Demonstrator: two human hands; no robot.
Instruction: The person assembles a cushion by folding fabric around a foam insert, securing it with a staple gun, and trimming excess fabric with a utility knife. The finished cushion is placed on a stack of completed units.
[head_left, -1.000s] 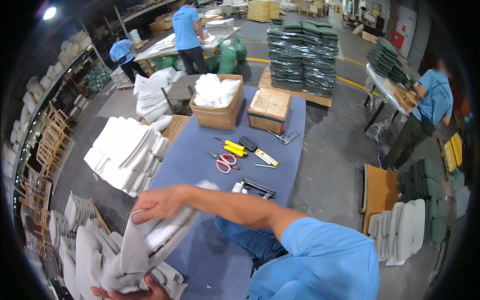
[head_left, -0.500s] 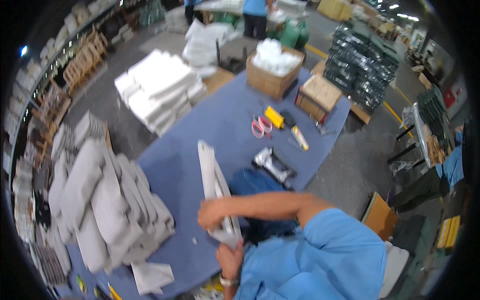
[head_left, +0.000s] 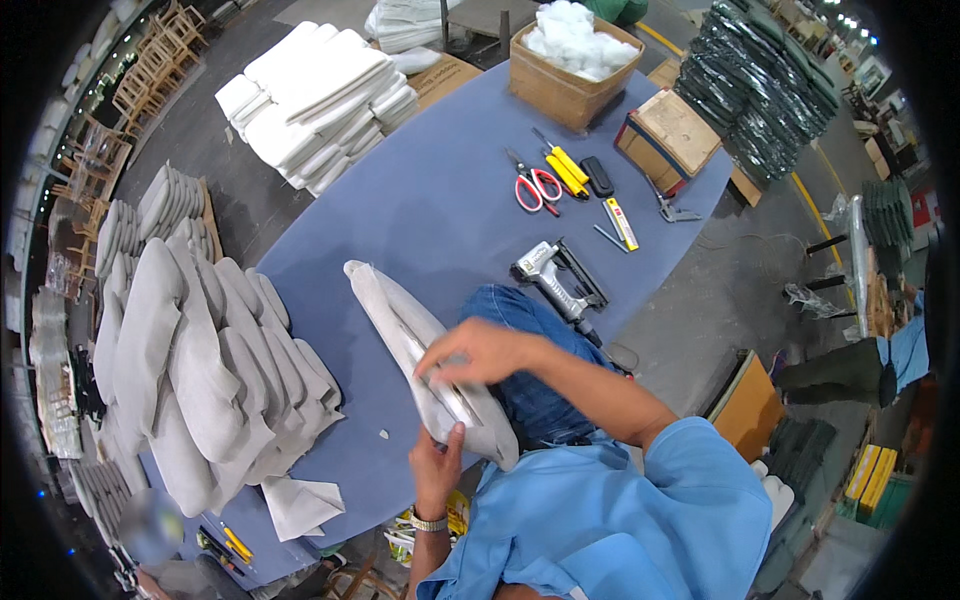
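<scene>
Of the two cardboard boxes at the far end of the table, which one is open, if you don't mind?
The larger box is open: it brims with white stuffing. The smaller box to its right, nearer the red scissors, has its top shut.

Open brown cardboard box (head_left: pixel 573 75) w/ white stuffing: far end of tabletop (head_left: pixel 420 210), well beyond the grip. Smaller shut brown box (head_left: pixel 668 130), dark-edged, just right of it. Flat cardboard sheet (head_left: pixel 440 75) left of them, under white bags. No screens/signs legible.

Lower end of the grey cushion (head_left: pixel 420 350) behind both hands.
</scene>
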